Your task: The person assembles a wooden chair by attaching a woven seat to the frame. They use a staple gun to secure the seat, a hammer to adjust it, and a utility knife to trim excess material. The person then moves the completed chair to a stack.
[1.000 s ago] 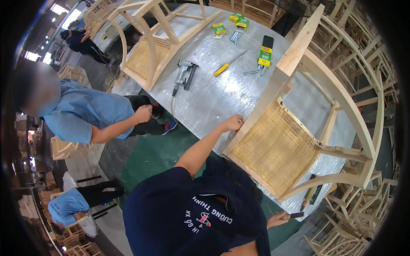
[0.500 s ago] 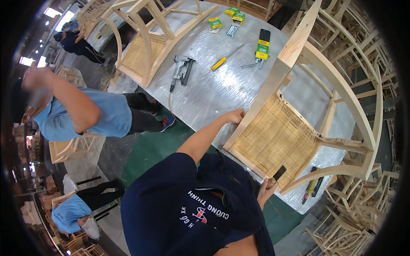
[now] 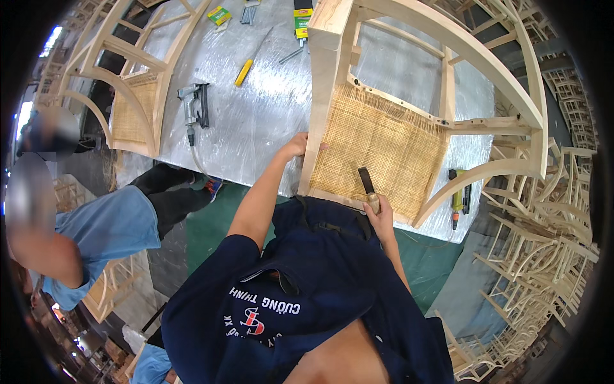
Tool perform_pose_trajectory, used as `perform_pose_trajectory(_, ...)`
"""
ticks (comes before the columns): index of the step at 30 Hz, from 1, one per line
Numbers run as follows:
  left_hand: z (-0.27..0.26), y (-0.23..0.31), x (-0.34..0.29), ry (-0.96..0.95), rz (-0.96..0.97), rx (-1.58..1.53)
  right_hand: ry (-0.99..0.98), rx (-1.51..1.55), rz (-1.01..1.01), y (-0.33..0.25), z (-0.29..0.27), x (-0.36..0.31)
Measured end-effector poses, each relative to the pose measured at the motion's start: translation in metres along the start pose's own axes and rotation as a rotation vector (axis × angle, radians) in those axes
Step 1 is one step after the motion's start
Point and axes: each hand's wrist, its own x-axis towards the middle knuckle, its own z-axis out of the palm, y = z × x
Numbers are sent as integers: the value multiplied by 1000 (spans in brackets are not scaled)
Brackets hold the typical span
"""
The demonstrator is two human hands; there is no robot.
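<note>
A pale wooden chair frame (image 3: 318,121) rests on the plastic-wrapped table in front of me, with a woven cane panel (image 3: 377,144) across its seat. Loose cane strands fringe the panel's far edge. My left hand (image 3: 296,146) grips the left side of the frame; part of its fingers is hidden by the wood. In my right hand (image 3: 382,221) is a chisel (image 3: 366,181) with a short wooden handle and a dark flat blade. The blade points away from me over the near part of the cane, and whether it touches cannot be told.
On the table (image 3: 268,121) lie a pneumatic stapler (image 3: 194,105), a yellow-handled pointed tool (image 3: 244,72), staple boxes (image 3: 302,22) and a second air tool (image 3: 456,198). Another chair frame (image 3: 160,83) stands at left, near a person in blue (image 3: 109,221). Stacked chair frames (image 3: 543,224) crowd the right.
The view has turned, so the chair frame and tools appear further left. My right hand has tilted the chisel, its blade swinging from right-leaning to slightly left-leaning. The left hand still grips the frame.
</note>
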Motion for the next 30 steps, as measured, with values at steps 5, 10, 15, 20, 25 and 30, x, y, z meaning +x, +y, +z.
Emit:
perform_pose_trajectory(5,-8,-17,8,12,-1,42,-48,72,110,-9,8,9)
perform_pose_trajectory(10,-3,-14,0,59,-37,33,-112,134,213,-9,21,32)
perform_pose_trajectory(15,-8,-9,-3,43,-42,-38,-80,446,45,-32,47,74)
perform_pose_trajectory(20,-8,-9,-3,32,-53,-62,-180,602,150,-62,65,122)
perform_pose_trajectory(25,-5,-11,-1,51,-24,-139,-274,442,118,-69,77,147)
perform_pose_trajectory(30,-10,-24,3,48,3,-144,-344,289,125,-76,86,157)
